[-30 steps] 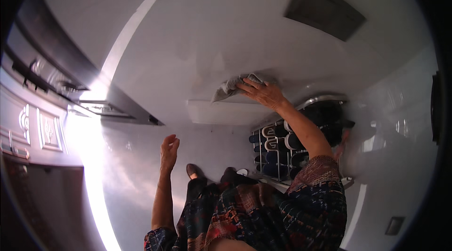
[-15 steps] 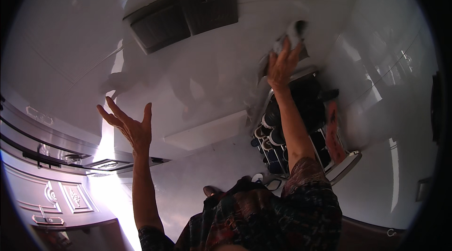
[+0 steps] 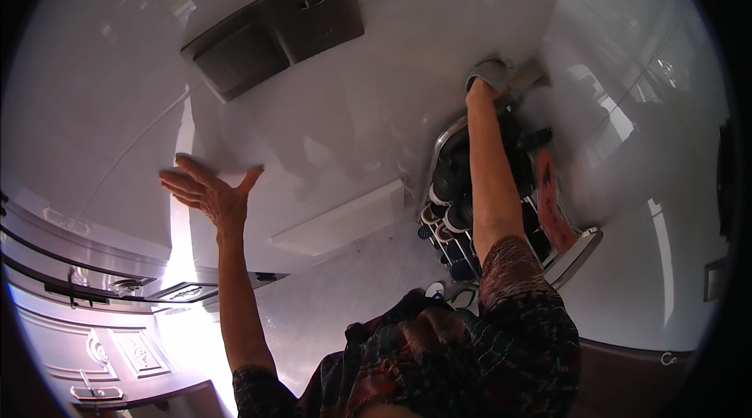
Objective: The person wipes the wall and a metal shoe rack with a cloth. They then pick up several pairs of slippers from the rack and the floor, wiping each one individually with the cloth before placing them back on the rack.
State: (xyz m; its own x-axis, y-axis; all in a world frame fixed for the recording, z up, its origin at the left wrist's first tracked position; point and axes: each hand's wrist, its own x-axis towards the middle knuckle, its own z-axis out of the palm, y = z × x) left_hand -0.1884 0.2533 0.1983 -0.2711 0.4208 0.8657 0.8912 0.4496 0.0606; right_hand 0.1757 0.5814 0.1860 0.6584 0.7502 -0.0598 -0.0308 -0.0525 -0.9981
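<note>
My left hand (image 3: 210, 192) is spread with fingers and thumb apart, at the glossy pale wall (image 3: 313, 104); whether its fingertips touch the wall I cannot tell. It holds nothing. My right arm stretches up to the wall near the corner. There my right hand (image 3: 482, 91) is mostly covered by a grey cloth (image 3: 492, 72), so its fingers are hidden. The cloth lies against the wall just above the shoe rack, and its right end is blurred.
A shoe rack (image 3: 440, 140) with several dark shoes stands in the corner under my right arm, a red strip (image 3: 551, 202) at its side. A dark rectangular panel (image 3: 274, 30) is on the wall. A door with carved panels (image 3: 137, 353) is at the lower left.
My right hand and the cloth have shifted right, toward the corner; the fingers that showed over the cloth are now hidden. My left hand stays spread in nearly the same place.
</note>
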